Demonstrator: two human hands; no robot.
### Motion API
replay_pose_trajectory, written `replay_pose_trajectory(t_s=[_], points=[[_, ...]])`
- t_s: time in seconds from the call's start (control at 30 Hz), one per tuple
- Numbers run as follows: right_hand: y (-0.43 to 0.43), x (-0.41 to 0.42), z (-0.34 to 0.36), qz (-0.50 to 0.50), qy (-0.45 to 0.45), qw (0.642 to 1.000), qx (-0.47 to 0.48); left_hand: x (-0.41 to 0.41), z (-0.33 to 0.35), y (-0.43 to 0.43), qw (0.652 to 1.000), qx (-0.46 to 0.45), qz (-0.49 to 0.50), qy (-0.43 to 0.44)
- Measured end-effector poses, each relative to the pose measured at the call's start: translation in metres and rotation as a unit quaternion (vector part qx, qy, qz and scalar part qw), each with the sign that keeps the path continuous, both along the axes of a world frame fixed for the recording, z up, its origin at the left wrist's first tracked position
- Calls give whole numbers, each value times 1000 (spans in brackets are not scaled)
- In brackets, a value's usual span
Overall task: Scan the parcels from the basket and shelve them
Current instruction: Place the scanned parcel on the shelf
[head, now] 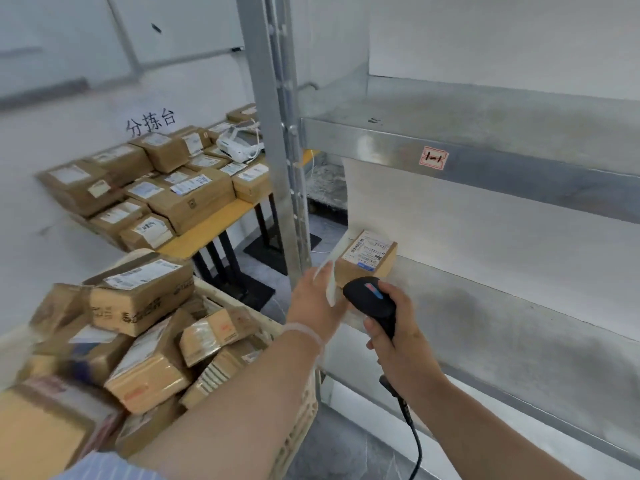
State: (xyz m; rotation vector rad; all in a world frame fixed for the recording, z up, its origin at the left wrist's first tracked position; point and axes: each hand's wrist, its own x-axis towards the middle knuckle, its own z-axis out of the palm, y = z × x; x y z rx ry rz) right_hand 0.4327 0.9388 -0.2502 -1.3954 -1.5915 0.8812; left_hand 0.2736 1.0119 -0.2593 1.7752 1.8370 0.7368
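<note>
The right hand (398,327) grips the black corded scanner (372,297); the left hand (313,301), grip unclear, should seat the small brown cardboard parcel (367,263) squarely on the grey metal shelf (519,327).

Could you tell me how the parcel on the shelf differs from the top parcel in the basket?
The shelf parcel looks smaller than the basket parcel. The shelf parcel sits flat, alone on the shelf; the basket parcel lies tilted on other parcels. The basket parcel's side bears dark print; the shelf parcel's is plain. Both are brown cardboard with white top labels.
</note>
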Motion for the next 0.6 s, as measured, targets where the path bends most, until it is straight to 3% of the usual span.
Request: replay_pose_trajectory(t_s=[0.23,0.33,0.6], points=[[-10,-74,3,138,16,990,36,-100,16,-59,987,17,149,54],[-22,-100,2,179,13,983,32,-139,20,-83,981,-2,194,26],[-20,-157,17,206,-6,978,19,-234,28,-96,959,-27,280,32]])
